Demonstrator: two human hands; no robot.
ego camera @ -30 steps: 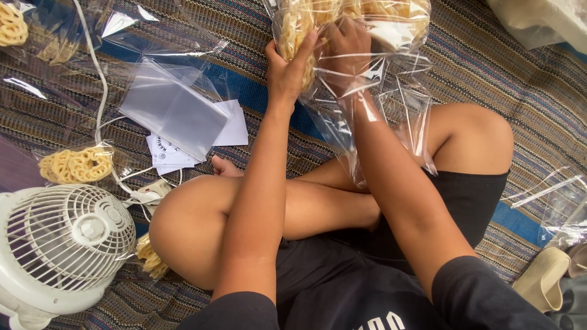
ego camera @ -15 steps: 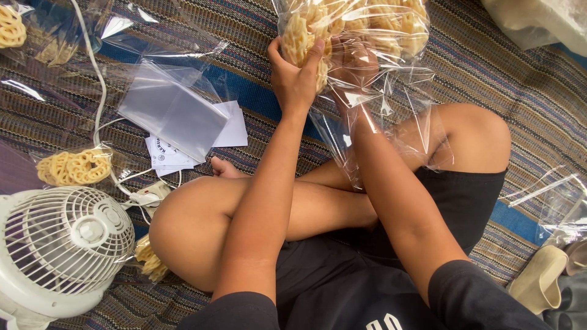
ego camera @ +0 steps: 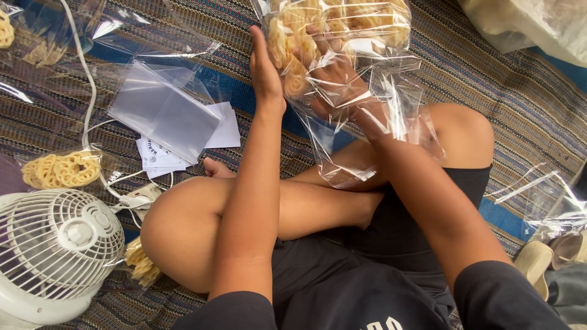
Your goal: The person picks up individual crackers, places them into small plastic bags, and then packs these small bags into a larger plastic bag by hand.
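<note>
I sit cross-legged on a striped woven mat [ego camera: 501, 79]. A clear plastic bag [ego camera: 361, 79] filled with yellow ring-shaped crackers [ego camera: 293, 36] is held up over my knees. My left hand [ego camera: 264, 67] presses flat against the bag's left side. My right hand [ego camera: 336, 85] is inside the bag, wrist-deep, fingers bent among the crackers. The bag's loose open end [ego camera: 342, 171] hangs down around my right forearm.
A white table fan [ego camera: 55, 250] stands at lower left, its white cable [ego camera: 85, 104] running up the mat. Empty clear bags [ego camera: 162, 110] and paper slips [ego camera: 165, 156] lie left of my knee. Small packed cracker bags [ego camera: 61, 170] lie near the fan. More clear bags [ego camera: 544, 208] lie at right.
The camera has drawn closer. My right hand has pushed deeper into the bag among the crackers. My left hand stays against the bag's left side.
</note>
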